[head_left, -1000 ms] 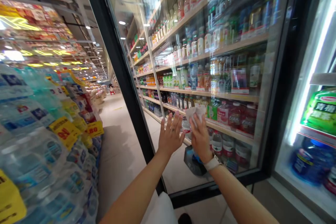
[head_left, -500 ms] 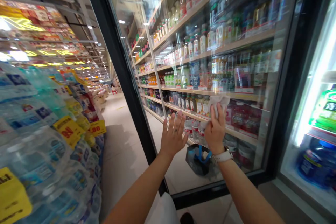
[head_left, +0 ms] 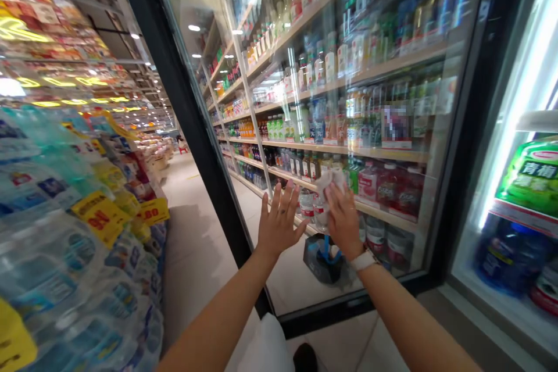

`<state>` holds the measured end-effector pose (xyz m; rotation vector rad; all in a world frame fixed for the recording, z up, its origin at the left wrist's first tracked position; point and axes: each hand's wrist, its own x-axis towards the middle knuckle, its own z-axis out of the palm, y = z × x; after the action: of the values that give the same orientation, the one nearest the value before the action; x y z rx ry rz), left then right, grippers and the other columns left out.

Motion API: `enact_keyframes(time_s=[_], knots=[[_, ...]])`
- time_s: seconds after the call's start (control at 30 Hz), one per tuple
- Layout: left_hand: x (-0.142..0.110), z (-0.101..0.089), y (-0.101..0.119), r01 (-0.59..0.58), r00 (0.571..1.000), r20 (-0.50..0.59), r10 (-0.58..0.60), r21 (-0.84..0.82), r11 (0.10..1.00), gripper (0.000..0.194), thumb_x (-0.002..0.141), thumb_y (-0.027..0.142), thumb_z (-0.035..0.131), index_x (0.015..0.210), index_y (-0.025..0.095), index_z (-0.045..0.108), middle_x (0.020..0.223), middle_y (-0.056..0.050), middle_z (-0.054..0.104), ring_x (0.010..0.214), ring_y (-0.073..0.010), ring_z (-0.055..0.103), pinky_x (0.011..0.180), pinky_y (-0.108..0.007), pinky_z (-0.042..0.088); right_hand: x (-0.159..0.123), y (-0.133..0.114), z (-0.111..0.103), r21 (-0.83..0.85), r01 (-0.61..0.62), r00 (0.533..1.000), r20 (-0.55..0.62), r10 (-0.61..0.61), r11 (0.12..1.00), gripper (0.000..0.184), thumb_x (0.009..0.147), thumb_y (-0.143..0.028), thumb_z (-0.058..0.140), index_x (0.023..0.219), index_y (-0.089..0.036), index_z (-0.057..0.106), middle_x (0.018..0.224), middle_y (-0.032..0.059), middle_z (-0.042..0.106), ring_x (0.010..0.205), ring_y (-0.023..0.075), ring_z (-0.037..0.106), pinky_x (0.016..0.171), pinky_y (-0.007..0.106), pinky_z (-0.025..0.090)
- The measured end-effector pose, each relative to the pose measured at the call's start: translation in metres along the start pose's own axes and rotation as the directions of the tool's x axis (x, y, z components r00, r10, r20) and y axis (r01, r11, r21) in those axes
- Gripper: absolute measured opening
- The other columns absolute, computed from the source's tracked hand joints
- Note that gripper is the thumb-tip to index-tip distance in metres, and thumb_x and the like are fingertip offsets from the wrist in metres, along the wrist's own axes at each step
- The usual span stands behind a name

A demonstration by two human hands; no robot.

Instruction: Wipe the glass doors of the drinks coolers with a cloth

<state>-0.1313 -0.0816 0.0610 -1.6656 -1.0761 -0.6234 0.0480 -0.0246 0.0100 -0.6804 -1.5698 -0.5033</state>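
Note:
A glass cooler door (head_left: 288, 296) with a black frame stands swung open before me. My left hand (head_left: 279, 224) lies flat on the glass with fingers spread, holding nothing. To its right, my right hand (head_left: 343, 218) presses a crumpled white cloth (head_left: 329, 181) against the glass under its fingers; whether it is cloth or paper is hard to tell. A pale watch band (head_left: 365, 260) circles the right wrist. Shelves of drink bottles (head_left: 314, 165) show in the glass behind both hands.
Wrapped packs of water bottles (head_left: 56, 244) with yellow price tags (head_left: 99, 216) are stacked on the left beside an aisle (head_left: 192, 232). The lit cooler holds large bottles (head_left: 529, 171) at the right. A dark bucket-like container with a blue handle (head_left: 322, 258) shows through or in the glass.
My right hand has slid left with the cloth across the glass, closer to my left hand. The left hand stays flat on the glass. The view has shifted slightly right.

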Motion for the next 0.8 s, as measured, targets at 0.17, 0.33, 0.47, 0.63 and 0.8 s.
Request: enact_keyframes(time_s=[0.17,0.33,0.47,0.63,0.8], knots=[[-0.001,0.0,0.002,0.004,1.0,0.027,-0.005,0.016,1.0,0.073,0.094,0.048,0.042,0.153,0.014,0.017,0.155,-0.012,0.032,0.149,-0.027,0.013,0.122,-0.051,0.006,0.015,-0.001,0.002,0.005,-0.191,0.973,-0.13,0.19,0.982,0.071,0.089,-0.004,0.029,0.155,-0.026,0.015,0.157,0.007,0.032,0.149,0.0263,0.015,0.118,0.058,0.027],[-0.001,0.002,0.0,0.02,1.0,0.013,-0.02,0.024,1.0,0.067,0.095,0.03,0.041,0.154,0.015,0.011,0.155,-0.01,0.032,0.149,-0.0241,0.014,0.123,-0.049,0.009,-0.035,-0.028,0.024,0.01,0.02,0.999,0.027,-0.02,1.0,0.07,0.088,0.0,0.034,0.152,-0.026,0.027,0.148,0.0064,0.047,0.148,0.0238,0.022,0.118,0.052,0.031],[0.0,0.002,-0.002,-0.001,1.0,-0.011,0.001,-0.011,1.0,0.066,0.096,0.032,0.038,0.154,0.014,0.011,0.156,-0.009,0.029,0.149,-0.0243,0.01,0.123,-0.048,0.006,-0.094,-0.038,0.03,0.078,0.249,0.948,0.183,-0.26,0.965,0.053,0.09,-0.006,0.041,0.138,-0.027,0.052,0.133,0.0034,0.062,0.135,0.0184,0.046,0.111,0.037,0.044],[0.002,0.001,-0.003,0.005,1.0,-0.016,-0.005,-0.027,1.0,0.07,0.095,0.035,0.041,0.154,0.014,0.011,0.156,-0.01,0.028,0.149,-0.0237,0.005,0.123,-0.048,0.003,-0.099,-0.025,0.014,0.16,0.455,0.823,0.298,-0.483,0.876,0.04,0.094,-0.01,0.044,0.125,-0.028,0.062,0.127,-0.0005,0.066,0.128,0.0121,0.053,0.105,0.028,0.048],[0.001,-0.001,-0.001,0.006,1.0,0.011,-0.006,-0.036,0.999,0.074,0.094,0.039,0.045,0.154,0.014,0.01,0.156,-0.011,0.027,0.149,-0.0253,0.007,0.123,-0.05,0.004,-0.037,0.016,-0.008,-0.057,0.084,0.989,0.127,-0.076,0.995,0.056,0.09,-0.003,0.038,0.14,-0.025,0.049,0.141,0.0055,0.055,0.146,0.0228,0.027,0.116,0.051,0.034]])
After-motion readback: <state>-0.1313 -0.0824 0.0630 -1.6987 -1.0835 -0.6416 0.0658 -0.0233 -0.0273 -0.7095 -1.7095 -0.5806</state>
